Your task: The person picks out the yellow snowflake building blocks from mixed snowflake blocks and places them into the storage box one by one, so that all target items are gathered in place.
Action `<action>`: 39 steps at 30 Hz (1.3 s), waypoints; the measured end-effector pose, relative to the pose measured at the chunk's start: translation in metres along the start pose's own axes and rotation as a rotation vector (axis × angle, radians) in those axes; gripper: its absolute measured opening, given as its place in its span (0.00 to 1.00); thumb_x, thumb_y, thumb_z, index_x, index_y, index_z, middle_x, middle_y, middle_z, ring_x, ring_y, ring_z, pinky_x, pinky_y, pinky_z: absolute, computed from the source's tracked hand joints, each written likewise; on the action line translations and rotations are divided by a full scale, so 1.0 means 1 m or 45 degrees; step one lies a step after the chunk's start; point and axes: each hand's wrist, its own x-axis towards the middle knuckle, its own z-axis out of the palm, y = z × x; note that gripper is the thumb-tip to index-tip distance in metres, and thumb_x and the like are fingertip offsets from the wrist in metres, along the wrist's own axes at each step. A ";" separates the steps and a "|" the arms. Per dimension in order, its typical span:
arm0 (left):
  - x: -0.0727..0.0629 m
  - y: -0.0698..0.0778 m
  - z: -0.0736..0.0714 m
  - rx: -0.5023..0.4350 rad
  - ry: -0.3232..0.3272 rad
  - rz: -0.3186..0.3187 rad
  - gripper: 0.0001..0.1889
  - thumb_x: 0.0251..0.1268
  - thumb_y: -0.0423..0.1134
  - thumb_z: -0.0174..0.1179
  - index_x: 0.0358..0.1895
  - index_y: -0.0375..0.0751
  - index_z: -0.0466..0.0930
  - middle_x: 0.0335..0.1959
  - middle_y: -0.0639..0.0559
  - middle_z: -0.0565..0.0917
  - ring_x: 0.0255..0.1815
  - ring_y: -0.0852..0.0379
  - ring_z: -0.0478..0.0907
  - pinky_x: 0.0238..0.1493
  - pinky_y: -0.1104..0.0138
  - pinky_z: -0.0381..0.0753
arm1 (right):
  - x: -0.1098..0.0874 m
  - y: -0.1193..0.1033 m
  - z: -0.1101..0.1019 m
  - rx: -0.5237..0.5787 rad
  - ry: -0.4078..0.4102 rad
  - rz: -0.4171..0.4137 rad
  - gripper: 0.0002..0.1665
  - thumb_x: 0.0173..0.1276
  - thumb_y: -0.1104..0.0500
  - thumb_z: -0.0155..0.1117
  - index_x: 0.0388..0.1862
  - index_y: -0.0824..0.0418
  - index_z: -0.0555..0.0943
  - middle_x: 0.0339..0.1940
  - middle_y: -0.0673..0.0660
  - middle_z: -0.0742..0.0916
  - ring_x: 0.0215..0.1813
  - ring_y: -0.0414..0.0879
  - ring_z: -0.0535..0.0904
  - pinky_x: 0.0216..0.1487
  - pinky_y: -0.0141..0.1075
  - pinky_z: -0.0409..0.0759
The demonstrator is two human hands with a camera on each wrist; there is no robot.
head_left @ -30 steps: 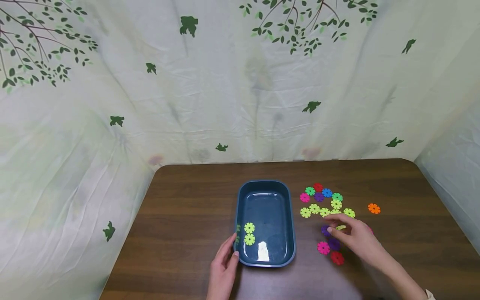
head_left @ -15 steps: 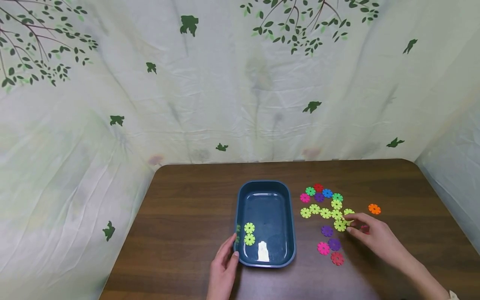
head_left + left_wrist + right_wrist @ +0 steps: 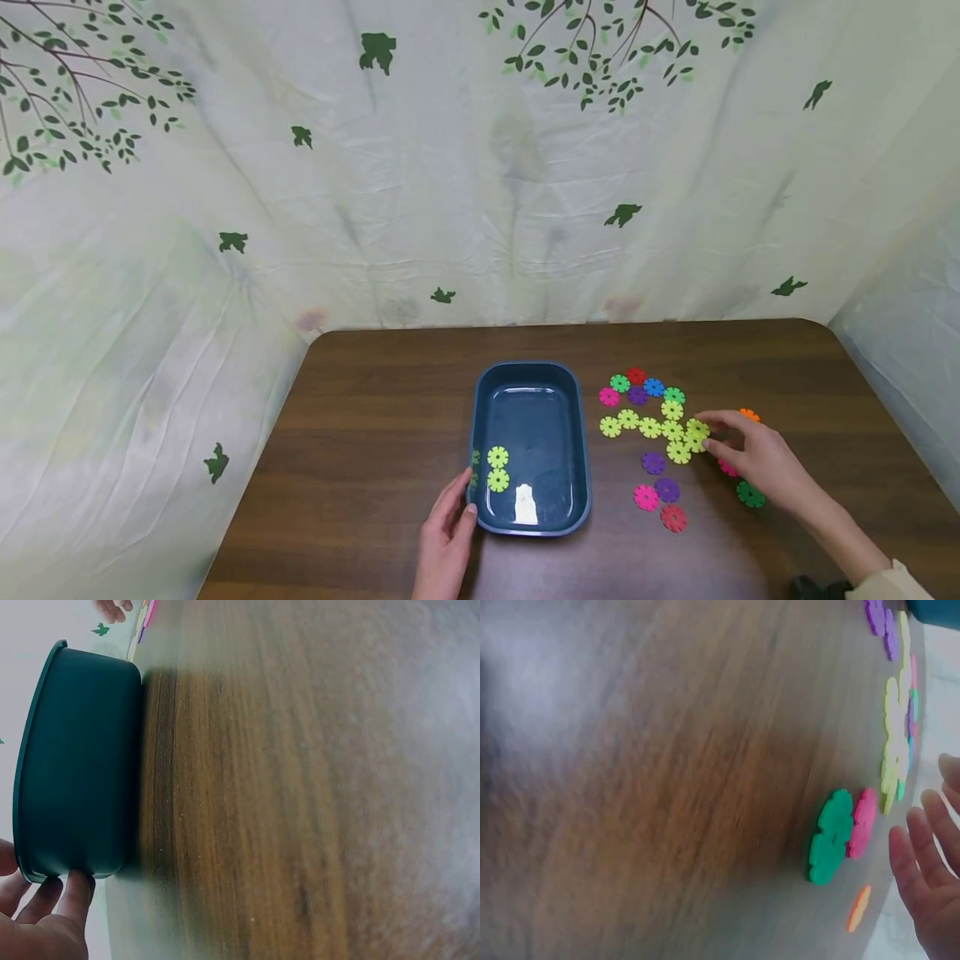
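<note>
My left hand (image 3: 444,537) rests at the near left side of a dark blue tray (image 3: 585,467). In the left wrist view its fingers (image 3: 75,900) touch the tray's outer wall. Two yellow-green flower-shaped plastic discs (image 3: 498,468) lie inside. To the right, my right hand (image 3: 757,454) has its fingertips at the right end of a cluster of yellow-green discs (image 3: 672,431), thumb and index spread apart. Its fingers look extended in the right wrist view, and nothing is seen held. A pink disc (image 3: 862,823) and a green disc (image 3: 831,838) lie under that hand.
Behind the yellow-green cluster lie several mixed-colour discs, among them a blue disc (image 3: 654,387). Nearer are purple discs (image 3: 667,489), a pink disc (image 3: 646,497) and a red disc (image 3: 673,518). An orange disc (image 3: 749,415) is partly hidden. Patterned cloth (image 3: 450,208) hangs behind the table (image 3: 375,433).
My right hand has moved rightward along the yellow-green discs. One of them now lies against the cluster's right end. The green disc by the wrist has come into sight. My left hand has stayed put.
</note>
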 end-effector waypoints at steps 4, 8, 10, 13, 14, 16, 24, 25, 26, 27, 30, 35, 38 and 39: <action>0.000 -0.001 0.000 0.002 0.006 -0.011 0.25 0.66 0.22 0.55 0.65 0.41 0.76 0.66 0.45 0.74 0.68 0.50 0.68 0.64 0.75 0.65 | 0.005 0.003 0.000 -0.050 -0.030 -0.010 0.23 0.66 0.60 0.68 0.60 0.60 0.78 0.49 0.58 0.84 0.37 0.45 0.80 0.29 0.34 0.79; 0.000 -0.002 0.000 -0.016 0.002 -0.003 0.25 0.66 0.21 0.54 0.65 0.41 0.76 0.66 0.45 0.74 0.68 0.51 0.68 0.63 0.77 0.65 | 0.009 0.006 0.001 -0.099 -0.036 -0.030 0.22 0.66 0.58 0.69 0.58 0.60 0.79 0.48 0.56 0.84 0.44 0.50 0.79 0.35 0.38 0.79; 0.000 -0.002 0.000 -0.014 0.000 -0.002 0.25 0.66 0.22 0.54 0.65 0.42 0.76 0.66 0.45 0.74 0.68 0.50 0.68 0.62 0.78 0.65 | 0.011 0.008 0.002 -0.104 -0.035 -0.044 0.22 0.66 0.58 0.69 0.58 0.60 0.79 0.49 0.56 0.84 0.47 0.52 0.79 0.37 0.40 0.78; 0.000 -0.002 0.000 -0.004 0.000 -0.009 0.25 0.66 0.22 0.54 0.65 0.43 0.76 0.66 0.45 0.73 0.68 0.49 0.67 0.62 0.78 0.64 | 0.013 0.010 0.003 -0.106 -0.030 -0.057 0.22 0.65 0.60 0.70 0.57 0.60 0.80 0.49 0.56 0.83 0.48 0.53 0.79 0.37 0.39 0.78; 0.000 -0.002 0.000 -0.006 -0.001 -0.013 0.25 0.66 0.22 0.54 0.66 0.43 0.76 0.66 0.45 0.73 0.68 0.49 0.67 0.63 0.77 0.64 | 0.013 0.010 0.004 -0.108 -0.028 -0.060 0.22 0.64 0.60 0.71 0.57 0.61 0.80 0.49 0.56 0.83 0.47 0.53 0.79 0.37 0.38 0.78; 0.000 -0.002 0.000 0.001 -0.001 -0.024 0.25 0.66 0.22 0.54 0.66 0.44 0.76 0.66 0.45 0.73 0.68 0.50 0.67 0.64 0.75 0.65 | 0.015 0.011 0.005 -0.109 -0.026 -0.060 0.22 0.63 0.62 0.71 0.56 0.61 0.80 0.48 0.56 0.83 0.47 0.52 0.78 0.36 0.37 0.78; 0.000 -0.002 0.000 0.005 -0.005 -0.027 0.25 0.67 0.23 0.55 0.66 0.44 0.75 0.66 0.45 0.73 0.69 0.49 0.67 0.67 0.65 0.65 | 0.019 0.015 0.008 -0.100 -0.051 -0.054 0.21 0.62 0.63 0.72 0.54 0.62 0.81 0.47 0.56 0.81 0.44 0.50 0.77 0.34 0.35 0.78; 0.000 -0.002 0.000 0.004 -0.005 -0.025 0.25 0.67 0.23 0.55 0.66 0.44 0.75 0.66 0.45 0.73 0.69 0.49 0.67 0.67 0.67 0.65 | 0.020 0.015 0.008 -0.097 -0.059 -0.059 0.21 0.62 0.63 0.72 0.54 0.62 0.81 0.47 0.57 0.81 0.44 0.49 0.77 0.34 0.35 0.78; 0.000 -0.002 0.000 0.004 -0.004 -0.025 0.25 0.67 0.23 0.55 0.66 0.44 0.75 0.66 0.46 0.73 0.69 0.50 0.67 0.66 0.69 0.65 | 0.020 0.015 0.008 -0.093 -0.064 -0.058 0.21 0.62 0.62 0.72 0.54 0.62 0.82 0.47 0.56 0.81 0.43 0.49 0.77 0.35 0.35 0.78; 0.000 -0.002 0.000 0.003 -0.003 -0.023 0.25 0.67 0.23 0.55 0.66 0.44 0.75 0.66 0.46 0.73 0.68 0.50 0.67 0.65 0.71 0.65 | 0.020 0.015 0.007 -0.088 -0.074 -0.058 0.20 0.62 0.61 0.72 0.54 0.62 0.82 0.46 0.56 0.81 0.43 0.49 0.77 0.35 0.35 0.78; 0.000 -0.003 0.000 0.000 0.001 -0.020 0.25 0.67 0.23 0.55 0.66 0.44 0.76 0.66 0.46 0.73 0.68 0.50 0.67 0.65 0.71 0.65 | 0.022 0.014 0.007 -0.082 -0.099 -0.044 0.20 0.62 0.60 0.72 0.53 0.62 0.82 0.45 0.54 0.81 0.43 0.48 0.76 0.36 0.35 0.78; 0.000 -0.002 0.001 0.005 0.002 -0.031 0.25 0.68 0.25 0.55 0.66 0.46 0.76 0.67 0.46 0.73 0.69 0.48 0.67 0.68 0.59 0.64 | 0.023 0.013 0.006 -0.065 -0.122 -0.033 0.19 0.62 0.61 0.72 0.52 0.62 0.81 0.45 0.54 0.80 0.43 0.48 0.75 0.37 0.35 0.78; 0.000 -0.001 0.001 0.002 0.003 -0.033 0.24 0.68 0.25 0.55 0.66 0.47 0.76 0.67 0.46 0.72 0.69 0.47 0.67 0.68 0.57 0.64 | 0.024 0.014 0.006 -0.063 -0.117 -0.032 0.19 0.62 0.60 0.72 0.51 0.62 0.81 0.43 0.54 0.81 0.43 0.48 0.75 0.37 0.34 0.78; 0.000 0.000 0.001 0.001 0.003 -0.033 0.24 0.68 0.26 0.55 0.66 0.47 0.76 0.67 0.46 0.72 0.69 0.47 0.67 0.68 0.58 0.64 | 0.024 0.015 0.006 -0.065 -0.108 -0.028 0.19 0.62 0.60 0.72 0.51 0.61 0.81 0.42 0.53 0.81 0.43 0.48 0.75 0.37 0.34 0.78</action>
